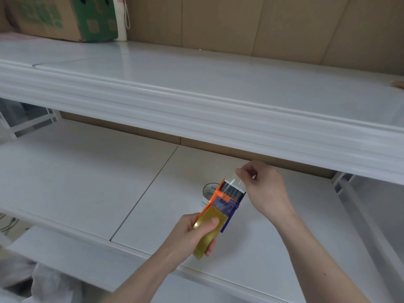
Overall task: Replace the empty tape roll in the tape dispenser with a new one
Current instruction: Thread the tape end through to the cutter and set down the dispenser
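My left hand (194,231) grips an orange and blue tape dispenser (225,200) by its yellowish new tape roll (208,232), holding it above the lower white shelf (87,189). My right hand (264,189) pinches the clear tape end (235,182) between thumb and forefinger, pulled up over the dispenser's front edge. Behind the dispenser an empty white tape core (207,193) stands on the shelf, partly hidden by it.
A white upper shelf (218,88) juts out just above my right hand. A green and brown cardboard box (65,17) sits at its back left. Cardboard panels (262,29) line the wall. White shelf supports (341,182) stand at the right.
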